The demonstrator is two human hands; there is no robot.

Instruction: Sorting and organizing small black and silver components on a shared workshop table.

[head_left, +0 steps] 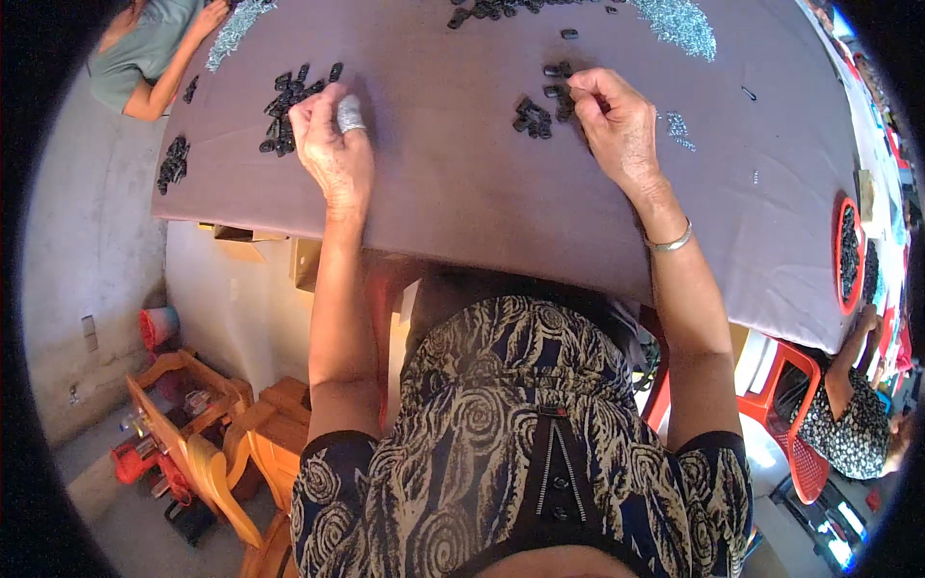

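Observation:
My left hand is closed at the right edge of a pile of small black plastic pieces, a silvery-grey wrap around one digit. Its fingertips are drawn together, and whatever is between them is hidden. Farther right, my right hand pinches with thumb and forefinger over several more black pieces. Its fingertips overlap these pieces, so I cannot tell if one is gripped. Just left of and nearer than those fingertips lies a small cluster of black pieces.
Small metal springs lie right of my right hand, with a larger heap farther back. A red tray of black pieces sits at the right edge of the cloth-covered table. Other people sit at both sides.

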